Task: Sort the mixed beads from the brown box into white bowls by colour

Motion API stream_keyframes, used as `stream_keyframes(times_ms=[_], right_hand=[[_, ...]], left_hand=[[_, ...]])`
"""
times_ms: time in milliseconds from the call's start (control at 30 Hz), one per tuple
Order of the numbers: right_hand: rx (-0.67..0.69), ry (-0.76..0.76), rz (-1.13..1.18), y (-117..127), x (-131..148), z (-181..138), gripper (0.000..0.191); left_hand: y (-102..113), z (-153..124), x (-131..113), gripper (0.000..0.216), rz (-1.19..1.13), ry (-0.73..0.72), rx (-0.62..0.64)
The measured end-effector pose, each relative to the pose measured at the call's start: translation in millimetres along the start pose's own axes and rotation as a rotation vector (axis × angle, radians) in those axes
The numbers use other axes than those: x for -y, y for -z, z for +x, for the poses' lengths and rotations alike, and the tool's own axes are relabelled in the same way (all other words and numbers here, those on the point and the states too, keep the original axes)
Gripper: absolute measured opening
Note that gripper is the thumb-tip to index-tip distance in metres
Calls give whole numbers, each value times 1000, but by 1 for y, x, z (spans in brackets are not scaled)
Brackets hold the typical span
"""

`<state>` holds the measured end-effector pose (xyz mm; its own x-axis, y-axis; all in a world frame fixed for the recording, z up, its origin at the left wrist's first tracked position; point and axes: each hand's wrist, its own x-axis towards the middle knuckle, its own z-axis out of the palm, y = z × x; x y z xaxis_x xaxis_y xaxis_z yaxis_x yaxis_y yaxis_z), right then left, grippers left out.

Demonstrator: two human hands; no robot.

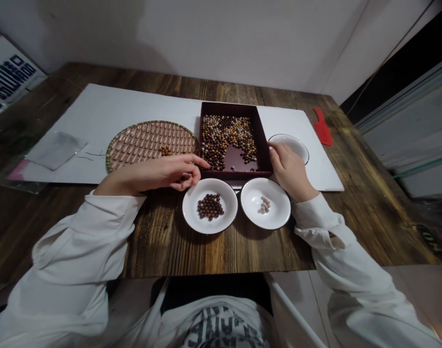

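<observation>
A dark red box (pixel 261 140) of mixed brown, tan and pale beads stands mid-table. My left hand (pixel 170 173) lies at its near left corner, forefinger stretched toward the beads, the other fingers curled with nothing visible in them. My right hand (pixel 288 169) rests against the box's right wall, fingers curled on its rim. In front stand two white dishes: the left dish (pixel 192 212) holds dark brown beads, the right dish (pixel 279 215) a few pale ones. A round woven tray (pixel 144 140) left of the box carries a small cluster of tan beads.
A third white dish (pixel 297 145) sits behind my right hand. A white sheet (pixel 97 111) covers the back of the wooden table. A clear plastic bag (pixel 56 150) lies at the left, and a red flat tool (pixel 322 126) at the far right.
</observation>
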<state>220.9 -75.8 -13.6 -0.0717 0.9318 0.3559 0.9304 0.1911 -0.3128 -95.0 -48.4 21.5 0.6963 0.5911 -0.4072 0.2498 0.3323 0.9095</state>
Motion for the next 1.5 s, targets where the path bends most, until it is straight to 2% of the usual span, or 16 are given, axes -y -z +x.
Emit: stream_keyframes(times_ms=[100, 300, 733, 1100, 1500], right_hand=[[-3, 9, -3, 0, -1, 0, 51], [-8, 10, -4, -1, -2, 0, 51], [-15, 13, -3, -1, -2, 0, 54], [1, 11, -5, 0, 0, 0, 51], [-2, 3, -18, -2, -2, 0, 51]], left_hand=[[2, 1, 2, 33, -45, -1, -11], [5, -1, 5, 43, -118, -36, 58], [7, -5, 6, 12, 16, -44, 84], [11, -4, 9, 9, 114, -64, 133], [8, -12, 2, 11, 212, -91, 214]])
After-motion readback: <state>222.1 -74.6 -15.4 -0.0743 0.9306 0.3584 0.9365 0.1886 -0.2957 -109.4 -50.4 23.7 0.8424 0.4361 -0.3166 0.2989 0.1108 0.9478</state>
